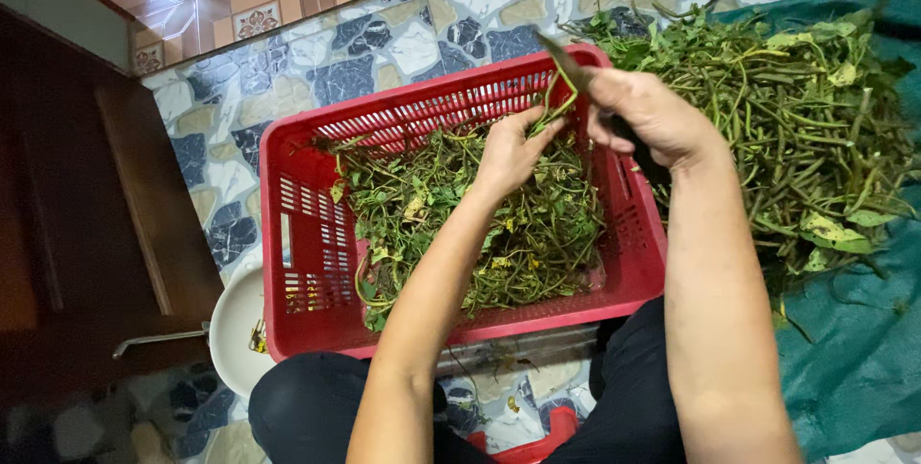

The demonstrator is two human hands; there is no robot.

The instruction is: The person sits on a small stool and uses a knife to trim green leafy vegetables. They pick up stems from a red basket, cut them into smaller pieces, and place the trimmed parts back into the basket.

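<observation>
Right now the left hand pinches a green stem between thumb and fingertips, holding it up over the far right corner of the red plastic basket. The right hand is clenched around the dark handle of a knife, whose blade points away toward the basket's far rim and lies against the stem just beyond the left fingertips.

That closeness is the main hazard, as I judge it: the blade works right beside the left thumb, and a slip on a tough or wet stem could carry the edge into the fingers. The stem is thin and bends, so it may also twist out of the pinch and leave the cut ragged.

The basket sits on a patterned stone floor and already holds a loose tangle of trimmed stems and leaves. A large pile of uncut greens lies on a teal cloth just beside the basket's right wall. Cut pieces could fall outside the rim there and mix back into the uncut pile, since the hands work close to that corner.

A white bowl rests near the basket's near left corner, beside a dark wooden cabinet. The person's knees in dark trousers press against the basket's near edge; a shift of the legs might tip it.
</observation>
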